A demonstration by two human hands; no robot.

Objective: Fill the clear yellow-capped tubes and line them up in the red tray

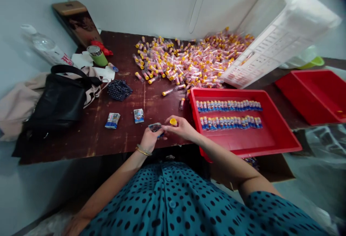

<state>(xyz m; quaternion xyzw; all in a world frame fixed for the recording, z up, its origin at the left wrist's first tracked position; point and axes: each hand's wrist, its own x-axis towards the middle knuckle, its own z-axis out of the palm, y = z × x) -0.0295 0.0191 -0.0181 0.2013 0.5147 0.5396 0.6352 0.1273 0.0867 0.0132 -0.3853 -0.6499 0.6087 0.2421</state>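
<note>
At the table's front edge my left hand (pixel 150 139) is closed on a small printed packet (pixel 154 127). Touching it from the right, my right hand (pixel 181 128) grips a small tube with a yellow cap (pixel 173 122); most of the tube is hidden by the fingers. A flat stack of printed packets (pixel 138 116) lies just beyond my left hand, and another packet stack (pixel 112 120) is farther left. To the right, a red tray (pixel 238 144) holds two rows of tubes in blue printed wrappers (pixel 229 123).
A large heap of yellow-capped tubes (pixel 186 62) spreads across the back. A white plastic basket (pixel 273 37) leans behind the tray, with a red bin (pixel 300 99) at far right. On the left are a black bag (pixel 58 99), a bottle (pixel 47 46), a green jar (pixel 97 56) and dark cloth (pixel 119 90).
</note>
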